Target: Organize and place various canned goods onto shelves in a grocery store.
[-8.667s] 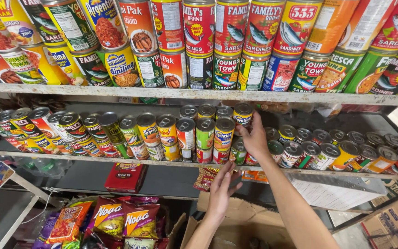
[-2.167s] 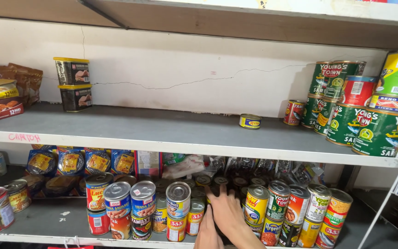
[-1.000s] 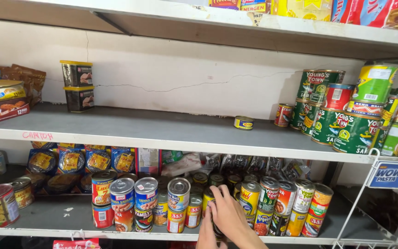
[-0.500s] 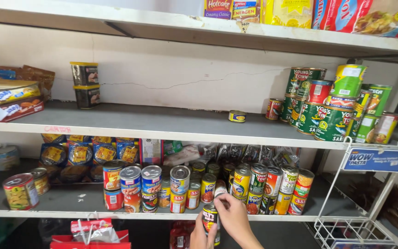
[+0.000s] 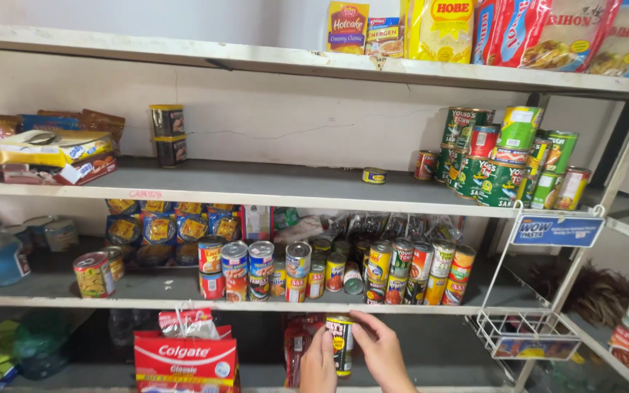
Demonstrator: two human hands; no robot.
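Low in the head view, both my hands hold one tall tin can (image 5: 341,342) with a dark and yellow label, upright, just below the front edge of the lower shelf (image 5: 147,300). My left hand (image 5: 319,364) grips its left side. My right hand (image 5: 380,351) wraps its right side, fingers over the top. Directly above stands a crowd of several stacked cans (image 5: 343,268) on that lower shelf.
The middle shelf (image 5: 256,185) carries green cans (image 5: 507,160) at right, one small flat tin (image 5: 374,175), two stacked jars (image 5: 168,135) and snack packs at left. Packets line the top shelf. A red box (image 5: 185,356) sits bottom left; a white wire rack (image 5: 525,331) hangs at right.
The view pulled back and rose from the can rows. My hands came away from the lower shelf's cans and dropped below its edge, now holding one tall can between them.
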